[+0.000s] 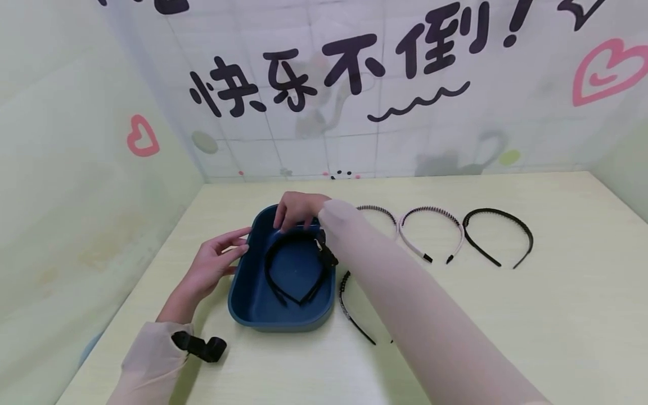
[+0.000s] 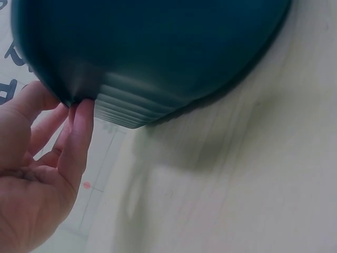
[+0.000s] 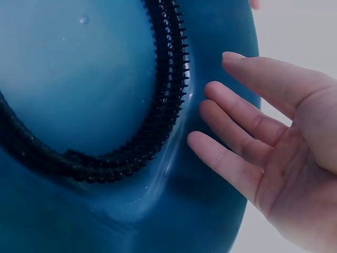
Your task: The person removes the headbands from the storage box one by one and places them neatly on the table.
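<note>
A blue plastic bin (image 1: 291, 325) stands on the table with black toothed headbands (image 3: 168, 79) lying in it; they overlap, so I cannot tell how many. My left hand (image 1: 210, 264) pinches the bin's left rim, as the left wrist view also shows, with the fingers (image 2: 79, 137) at the bin's edge. Over the bin's far end is my right hand (image 1: 298, 209). In the right wrist view its fingers are spread and relaxed, beside the headbands, holding nothing.
To the right on the table lie a black headband (image 1: 526, 232), a pale pink one (image 1: 460, 236) and another toothed headband (image 1: 377, 208) partly behind the right sleeve. A further dark headband (image 1: 356, 323) lies beside the bin, partly covered by the sleeve. A printed wall stands behind.
</note>
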`<state>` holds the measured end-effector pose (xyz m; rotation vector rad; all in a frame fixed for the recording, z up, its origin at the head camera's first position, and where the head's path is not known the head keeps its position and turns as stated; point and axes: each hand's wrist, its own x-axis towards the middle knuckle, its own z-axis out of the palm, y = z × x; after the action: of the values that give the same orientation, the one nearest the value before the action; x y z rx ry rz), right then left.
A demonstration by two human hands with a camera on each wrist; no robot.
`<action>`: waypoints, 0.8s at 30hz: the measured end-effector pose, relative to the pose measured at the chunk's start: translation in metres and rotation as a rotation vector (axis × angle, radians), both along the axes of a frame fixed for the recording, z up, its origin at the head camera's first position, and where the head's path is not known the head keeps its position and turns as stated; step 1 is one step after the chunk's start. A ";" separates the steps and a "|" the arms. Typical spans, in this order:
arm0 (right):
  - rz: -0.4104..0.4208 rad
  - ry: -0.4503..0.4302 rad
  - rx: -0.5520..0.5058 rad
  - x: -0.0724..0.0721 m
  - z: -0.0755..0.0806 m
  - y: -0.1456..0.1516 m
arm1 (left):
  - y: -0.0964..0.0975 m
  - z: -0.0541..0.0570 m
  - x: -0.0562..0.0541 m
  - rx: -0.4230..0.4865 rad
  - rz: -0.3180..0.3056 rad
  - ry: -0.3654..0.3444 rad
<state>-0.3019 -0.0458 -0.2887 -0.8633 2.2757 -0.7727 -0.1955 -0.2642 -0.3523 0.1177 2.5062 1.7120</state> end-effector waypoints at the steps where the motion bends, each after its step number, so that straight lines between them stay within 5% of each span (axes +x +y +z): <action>1: -0.003 -0.002 -0.001 0.000 -0.001 0.001 | 0.000 0.000 0.000 -0.002 0.000 0.001; 24: -0.008 -0.041 0.063 0.002 -0.005 0.006 | 0.001 0.001 -0.001 0.025 0.011 0.001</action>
<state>-0.2996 -0.0397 -0.2935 -0.8028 2.2567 -0.7125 -0.1960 -0.2633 -0.3513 0.1072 2.4916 1.7487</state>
